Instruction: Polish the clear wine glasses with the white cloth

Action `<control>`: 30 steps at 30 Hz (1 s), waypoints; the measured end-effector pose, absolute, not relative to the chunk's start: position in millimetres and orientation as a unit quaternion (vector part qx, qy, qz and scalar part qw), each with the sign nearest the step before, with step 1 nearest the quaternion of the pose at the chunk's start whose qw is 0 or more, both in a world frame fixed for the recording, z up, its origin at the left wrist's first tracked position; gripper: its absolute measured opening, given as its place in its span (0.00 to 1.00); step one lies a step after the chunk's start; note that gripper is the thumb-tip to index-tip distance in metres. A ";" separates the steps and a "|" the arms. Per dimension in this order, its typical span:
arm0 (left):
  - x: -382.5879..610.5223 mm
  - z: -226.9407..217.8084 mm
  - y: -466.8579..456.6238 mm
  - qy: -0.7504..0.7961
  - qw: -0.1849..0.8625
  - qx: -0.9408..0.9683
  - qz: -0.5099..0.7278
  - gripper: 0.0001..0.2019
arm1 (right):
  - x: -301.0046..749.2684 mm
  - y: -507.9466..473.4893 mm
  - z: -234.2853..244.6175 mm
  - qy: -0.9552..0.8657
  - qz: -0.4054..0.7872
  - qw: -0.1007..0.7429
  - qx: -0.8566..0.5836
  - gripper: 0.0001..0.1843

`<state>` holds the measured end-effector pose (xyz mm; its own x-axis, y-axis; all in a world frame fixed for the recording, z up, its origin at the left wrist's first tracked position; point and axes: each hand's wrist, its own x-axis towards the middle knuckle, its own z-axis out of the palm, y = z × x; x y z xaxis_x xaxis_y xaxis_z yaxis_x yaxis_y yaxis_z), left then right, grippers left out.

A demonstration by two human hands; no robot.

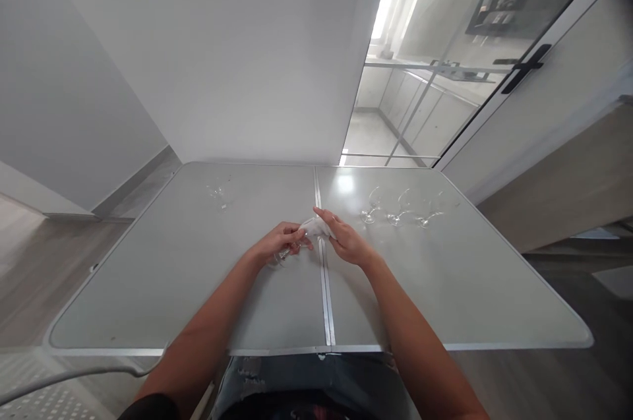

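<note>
My left hand [279, 242] is closed around a clear stemmed glass [283, 254], whose foot shows below my fingers near the middle of the grey folding table [198, 288]. My right hand [346, 240] pinches a white cloth [316, 227] pressed against the bowl of that glass. Both hands meet over the table's centre seam. The bowl is mostly hidden by cloth and fingers.
Three clear stemmed glasses [400, 208] lie in a row on the table's right half. One more glass [217, 194] stands at the far left. A white wall rises behind the table, a glass door [445, 77] at the right, a white chair [44, 393] at bottom left.
</note>
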<state>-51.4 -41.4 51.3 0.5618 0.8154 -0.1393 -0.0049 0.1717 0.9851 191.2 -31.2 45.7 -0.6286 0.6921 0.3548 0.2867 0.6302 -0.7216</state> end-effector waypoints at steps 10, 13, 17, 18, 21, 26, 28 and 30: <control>-39.3 35.4 -44.7 0.430 0.522 0.645 0.356 0.42 | 189.3 -29.7 58.6 -0.604 0.603 0.412 -0.320 0.42; -34.9 28.7 -41.3 0.434 0.521 0.626 0.384 0.39 | 191.1 -20.2 50.9 -0.472 0.615 0.530 -0.343 0.31; -32.8 22.0 -36.5 0.418 0.508 0.617 0.432 0.31 | 181.0 -10.1 36.5 -0.247 0.557 0.691 -0.390 0.20; -32.4 20.9 -36.2 0.424 0.508 0.607 0.440 0.30 | 175.6 -10.4 33.9 -0.211 0.550 0.704 -0.396 0.18; -30.1 19.0 -37.8 0.430 0.528 0.583 0.443 0.27 | 155.7 -18.9 30.7 -0.180 0.630 0.663 -0.362 0.14; -24.2 18.4 -40.1 0.381 0.571 0.596 0.417 0.24 | 133.9 -35.5 36.1 -0.214 0.773 0.535 -0.266 0.16; -21.4 18.0 -39.6 0.382 0.595 0.573 0.414 0.26 | 131.6 -37.3 37.3 -0.219 0.758 0.553 -0.266 0.17; -18.1 17.2 -39.2 0.386 0.616 0.553 0.408 0.26 | 130.5 -38.7 36.5 -0.218 0.726 0.588 -0.281 0.18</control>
